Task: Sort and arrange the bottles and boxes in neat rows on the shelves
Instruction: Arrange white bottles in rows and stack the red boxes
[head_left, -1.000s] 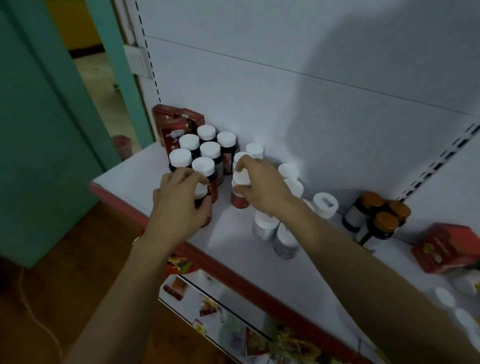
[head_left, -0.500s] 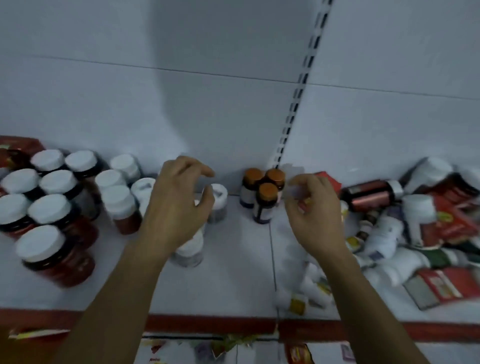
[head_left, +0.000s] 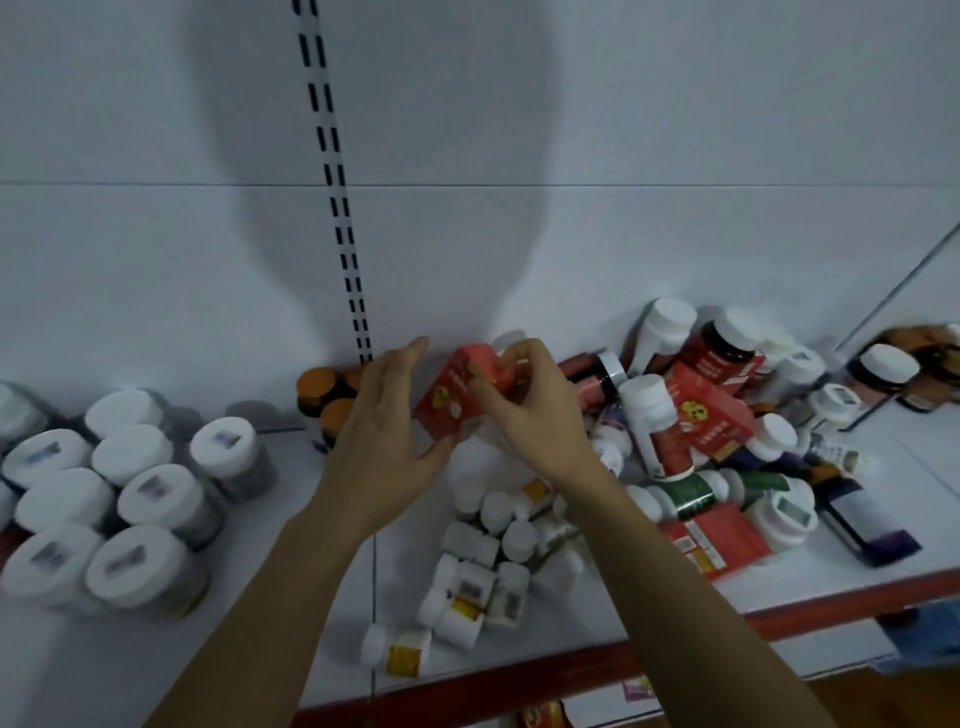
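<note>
A red box (head_left: 453, 400) is lifted at the back of the white shelf (head_left: 301, 525), between both hands. My left hand (head_left: 382, 441) holds its left side, thumb under the lower corner and fingers straight behind it. My right hand (head_left: 530, 410) pinches the box's top right end with curled fingers. Upright white-capped bottles (head_left: 130, 499) stand in rows at the left. Three orange-capped bottles (head_left: 324, 402) stand behind my left hand. A jumble of bottles and red boxes (head_left: 717, 426) lies at the right.
Several small white bottles (head_left: 483, 566) lie heaped on the shelf between my forearms, one with a yellow label (head_left: 400, 654) near the red front edge (head_left: 519, 675). A slotted upright (head_left: 337, 218) runs up the white back panel. A dark purple box (head_left: 867, 519) lies at the far right.
The view swung right from the left rows to the jumbled pile. Both hands left the white-capped bottles, reached right with nothing in them, and now hold the red box.
</note>
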